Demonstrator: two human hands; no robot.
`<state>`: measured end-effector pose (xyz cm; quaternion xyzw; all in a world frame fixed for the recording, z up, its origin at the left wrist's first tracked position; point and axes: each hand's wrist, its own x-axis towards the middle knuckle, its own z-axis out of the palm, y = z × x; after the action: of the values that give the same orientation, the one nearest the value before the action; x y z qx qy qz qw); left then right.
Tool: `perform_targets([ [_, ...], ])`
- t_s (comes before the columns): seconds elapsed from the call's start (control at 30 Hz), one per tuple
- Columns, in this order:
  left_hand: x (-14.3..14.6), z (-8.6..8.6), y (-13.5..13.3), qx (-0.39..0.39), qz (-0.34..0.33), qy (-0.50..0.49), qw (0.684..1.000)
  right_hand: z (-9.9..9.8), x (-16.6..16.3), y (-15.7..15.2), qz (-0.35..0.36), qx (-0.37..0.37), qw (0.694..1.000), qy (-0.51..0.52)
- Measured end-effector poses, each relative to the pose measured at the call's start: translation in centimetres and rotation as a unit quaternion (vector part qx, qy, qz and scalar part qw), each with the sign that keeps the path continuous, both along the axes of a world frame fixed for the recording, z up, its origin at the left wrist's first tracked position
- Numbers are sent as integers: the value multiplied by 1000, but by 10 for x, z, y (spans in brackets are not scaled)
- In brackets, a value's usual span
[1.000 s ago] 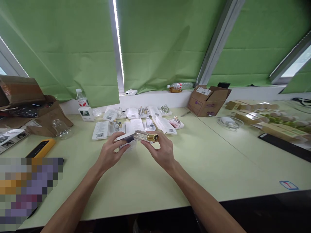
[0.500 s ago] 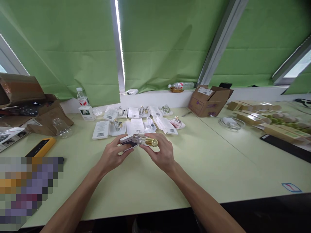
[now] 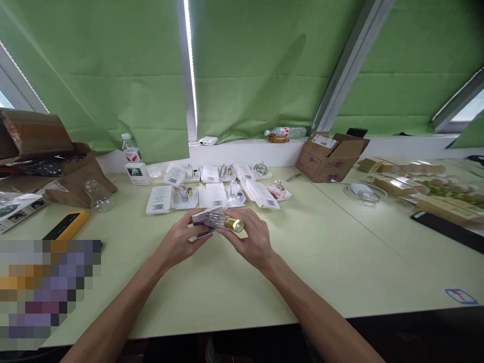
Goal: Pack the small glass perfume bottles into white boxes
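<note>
1. Seen from the head view, the left hand (image 3: 179,239) holds a small white-and-dark box (image 3: 198,217) at its side, fingers on the far face and thumb low on the near one. I'd guess the loose grip spares the thin walls and leaves the end facing the right hand uncovered.

2. The right hand (image 3: 253,234) is closed around a slim clear glass bottle with a shiny gold cap (image 3: 217,221), thumb beneath and fingers over the top. Its cap points toward the person and to the right, probably because that keeps the glass end free beside the box.

3. Bottle and box are both up in the hands, above the near-middle of the pale green table (image 3: 340,282). The bottle lies nearly level, its glass end overlapping the box; whether it sits inside, touches or merely passes in front, I cannot tell.

4. The glass looks colourless and glossy, with bright streaks along its length; the gold cap is round-ended and catches the light. Any label is too small to make out.

5. Beyond the hands, white barcoded cartons, such as the front-left one (image 3: 160,199), lie in two rows, with glass bottles, including a round pinkish one (image 3: 277,190), beside them. The pairing looks deliberate, presumably so each bottle stays near its packaging.
</note>
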<state>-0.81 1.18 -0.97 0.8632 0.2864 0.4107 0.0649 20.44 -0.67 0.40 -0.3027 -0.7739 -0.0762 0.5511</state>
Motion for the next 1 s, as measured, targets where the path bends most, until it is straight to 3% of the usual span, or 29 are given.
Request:
perform_targets([
  [0.3,-7,3,2,-7,45,10,999,-1,0,1,12,-10,999,-34],
  [1.0,-7,0,2,-36,66,26,997,-3,5,7,33,-34,997,-67],
])
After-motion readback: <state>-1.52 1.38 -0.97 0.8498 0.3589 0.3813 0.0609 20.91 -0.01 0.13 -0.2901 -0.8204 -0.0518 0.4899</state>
